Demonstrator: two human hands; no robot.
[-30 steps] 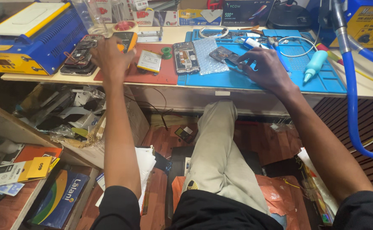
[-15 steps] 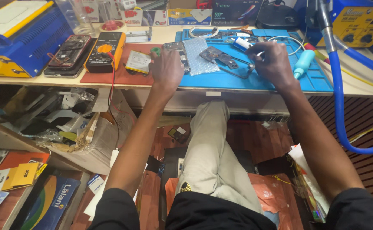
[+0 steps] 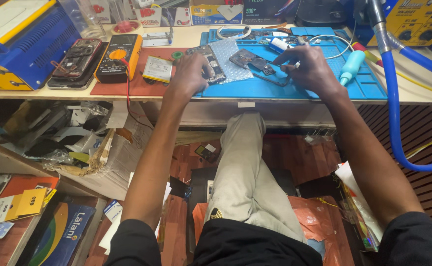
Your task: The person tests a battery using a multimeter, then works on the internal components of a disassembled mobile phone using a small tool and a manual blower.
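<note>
Both hands on mat: left hand (image 3: 189,74) on opened phone (image 3: 207,63).

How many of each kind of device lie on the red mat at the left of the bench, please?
Opened phones: 1 stack, number unclear
Yellow multimeter: 1
Flat silver battery: 1
Green tape roll: 1
Total: 4 groups

Flat blue-and-green printed package (image 3: 60,231) on the lower left shelf, yellow card label (image 3: 29,202) beside it, red-and-white labelled packets (image 3: 149,15) along the bench's back edge
</note>
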